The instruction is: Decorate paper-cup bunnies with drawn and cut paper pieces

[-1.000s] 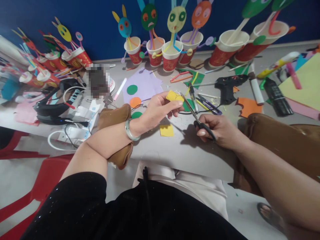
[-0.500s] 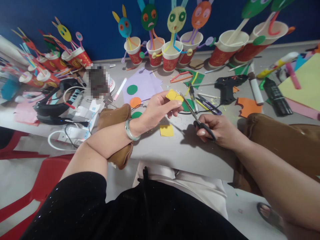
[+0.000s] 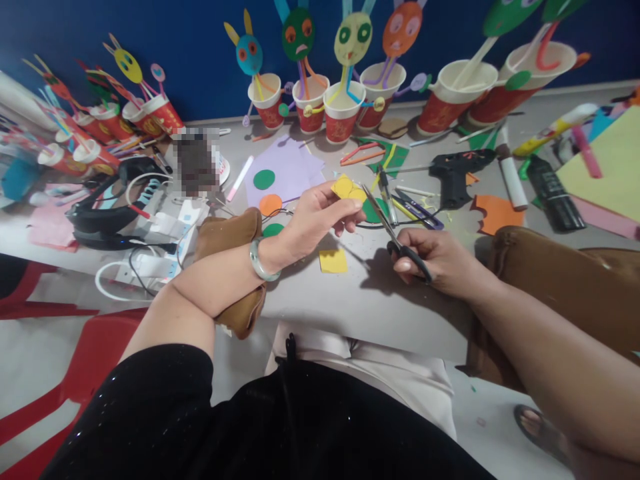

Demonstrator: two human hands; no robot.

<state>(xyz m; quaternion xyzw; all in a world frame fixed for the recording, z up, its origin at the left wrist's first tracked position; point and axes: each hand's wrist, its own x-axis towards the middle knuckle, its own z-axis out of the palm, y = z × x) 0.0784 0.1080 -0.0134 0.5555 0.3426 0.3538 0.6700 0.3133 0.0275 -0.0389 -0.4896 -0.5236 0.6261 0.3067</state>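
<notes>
My left hand (image 3: 320, 217), with a pale bangle on the wrist, pinches a small piece of yellow paper (image 3: 349, 189) that has a curved line drawn on it. My right hand (image 3: 435, 260) is closed around the black handles of a pair of scissors (image 3: 387, 223). The blades point up and left, with their tips at the right edge of the yellow paper. On the table below my left hand lies a yellow paper square (image 3: 333, 261). A green paper circle (image 3: 375, 211) rests behind the scissors, partly covered.
Paper cups (image 3: 344, 110) with paper-faced figures stand along the blue wall. A black glue gun (image 3: 457, 173), a pen (image 3: 387, 193) and coloured scraps lie beyond my right hand. Brown cushions (image 3: 540, 293) flank the table edge; a power strip (image 3: 150, 260) with cables is at left.
The yellow paper has tilted slightly in my left fingers, and the scissor tips have shifted a little beside it. All else looks the same.
</notes>
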